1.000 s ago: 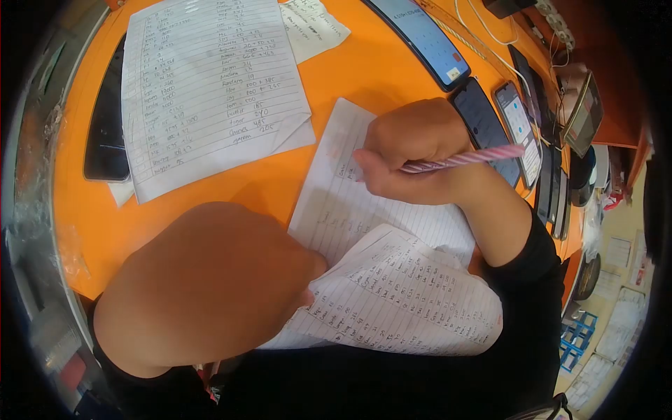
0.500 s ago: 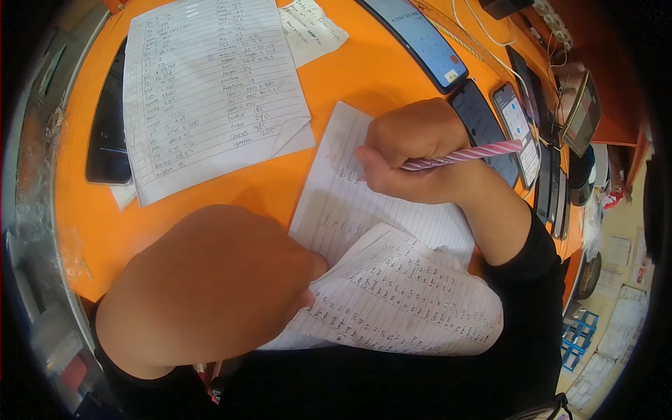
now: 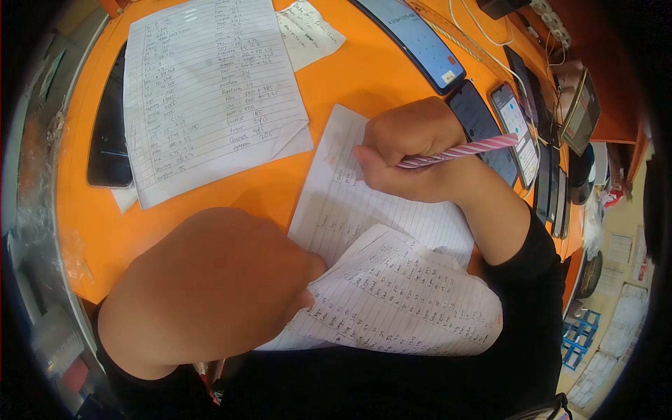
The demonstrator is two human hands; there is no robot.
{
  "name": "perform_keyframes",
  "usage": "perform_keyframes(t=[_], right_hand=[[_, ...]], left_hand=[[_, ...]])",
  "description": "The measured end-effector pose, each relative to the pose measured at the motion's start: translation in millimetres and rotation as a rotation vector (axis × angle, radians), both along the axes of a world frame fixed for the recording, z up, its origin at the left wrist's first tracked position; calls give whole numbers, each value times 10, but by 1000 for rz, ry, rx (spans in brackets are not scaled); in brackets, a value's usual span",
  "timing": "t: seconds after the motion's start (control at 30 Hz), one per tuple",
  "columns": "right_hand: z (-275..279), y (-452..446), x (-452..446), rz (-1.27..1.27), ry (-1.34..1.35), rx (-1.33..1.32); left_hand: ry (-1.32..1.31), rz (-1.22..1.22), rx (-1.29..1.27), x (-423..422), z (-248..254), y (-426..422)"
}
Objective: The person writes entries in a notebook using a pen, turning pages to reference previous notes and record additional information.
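My right hand (image 3: pixel 413 150) is closed around a pink and white striped pen (image 3: pixel 462 150), its tip end hidden behind my fingers over a lined page (image 3: pixel 385 210) that bears some writing. My left hand (image 3: pixel 217 280) lies at the lower left, its thumb and finger closed at the edge of a curled, written sheet (image 3: pixel 420 301). That sheet bends over the lower part of the lined page. Beyond my hands, a large written sheet (image 3: pixel 217 105) rests flat on the orange table (image 3: pixel 217 199).
A dark phone (image 3: pixel 110 150) lies partly under the large sheet. A small note (image 3: pixel 308 35) is at the top. On the right are a phone with a lit screen (image 3: pixel 420 45), several more phones, cables and a power strip (image 3: pixel 553 21).
The large sheet and the phones sit very slightly shifted in view. My right hand and the pen have moved a little to the left; my left hand is almost still.
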State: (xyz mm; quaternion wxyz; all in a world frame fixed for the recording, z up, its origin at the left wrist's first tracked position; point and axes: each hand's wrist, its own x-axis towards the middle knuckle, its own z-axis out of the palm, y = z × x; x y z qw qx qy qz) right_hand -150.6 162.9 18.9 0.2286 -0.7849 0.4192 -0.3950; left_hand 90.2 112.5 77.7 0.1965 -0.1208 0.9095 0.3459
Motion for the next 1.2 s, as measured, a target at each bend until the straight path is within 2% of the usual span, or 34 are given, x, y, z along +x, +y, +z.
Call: perform_keyframes(t=[0.47, 0.57, 0.67, 0.77, 0.9, 0.97, 1.2], right_hand=[[-28, -12, -8, 13, -66, 10], [-27, -2, -24, -6, -4, -6], [2, 41, -48, -91, -98, 48], [70, 111, -33, -45, -43, 210], [-50, 112, -38, -77, -141, 131], [-81, 141, -40, -83, -166, 85], [-42, 162, -58, -45, -54, 49]], left_hand=[[14, -15, -32, 2, -2, 5], [-20, -13, -11, -18, -5, -4], [132, 25, -26, 45, -70, -13], [175, 42, -62, 74, -149, -27], [233, 59, -91, 75, -139, -28], [153, 41, -72, 39, -121, -42], [169, 97, -127, 36, -97, 54]])
